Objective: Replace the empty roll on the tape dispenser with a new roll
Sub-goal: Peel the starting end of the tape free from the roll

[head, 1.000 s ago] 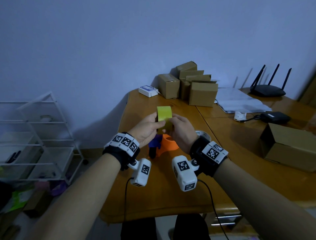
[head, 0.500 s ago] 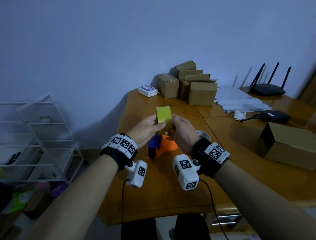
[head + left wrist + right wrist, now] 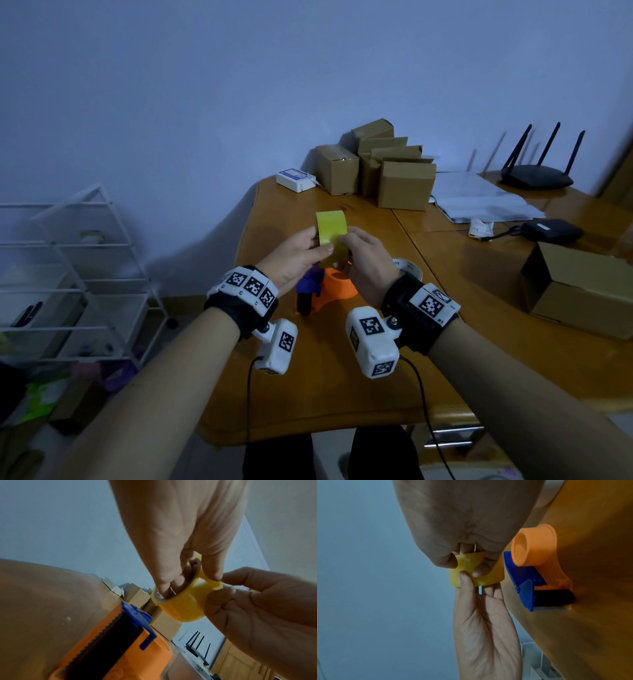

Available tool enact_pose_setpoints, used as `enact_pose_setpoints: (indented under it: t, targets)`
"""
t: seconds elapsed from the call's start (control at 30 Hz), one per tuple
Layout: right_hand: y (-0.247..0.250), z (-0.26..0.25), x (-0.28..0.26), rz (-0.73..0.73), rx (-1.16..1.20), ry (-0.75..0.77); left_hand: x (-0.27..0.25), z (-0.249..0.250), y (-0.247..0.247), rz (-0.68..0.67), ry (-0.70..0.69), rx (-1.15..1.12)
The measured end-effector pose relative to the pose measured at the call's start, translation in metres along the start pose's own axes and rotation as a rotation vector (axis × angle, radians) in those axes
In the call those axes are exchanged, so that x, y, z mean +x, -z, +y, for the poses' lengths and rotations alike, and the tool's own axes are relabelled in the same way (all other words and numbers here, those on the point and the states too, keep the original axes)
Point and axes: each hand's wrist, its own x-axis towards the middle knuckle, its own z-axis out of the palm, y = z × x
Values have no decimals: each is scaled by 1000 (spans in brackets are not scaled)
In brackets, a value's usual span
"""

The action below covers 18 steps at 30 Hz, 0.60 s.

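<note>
Held in the air at centre frame, the yellow roll of packing tape (image 3: 331, 236) stands on edge, core axis running left to right. The left hand (image 3: 294, 255) hooks fingers through its core, as only the left wrist view shows; the right hand (image 3: 367, 263) pinches its outer band. Below lies the orange-and-blue plastic tape dispenser (image 3: 537, 566), spindle bare in the right wrist view.

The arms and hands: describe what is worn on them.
Both forearms are bare, no sleeves. Each wrist carries a black strap topped with white blocks bearing black-and-white square markers, plus a white marker-tagged camera pod below, each trailing a thin black cable. No gloves or rings show.
</note>
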Motion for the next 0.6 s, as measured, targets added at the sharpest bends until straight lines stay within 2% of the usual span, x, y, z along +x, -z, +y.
enact_pose_setpoints:
  t: [0.6]
  targets:
    - [-2, 2, 0, 37, -17, 1, 0, -6, 1, 4, -30, 48]
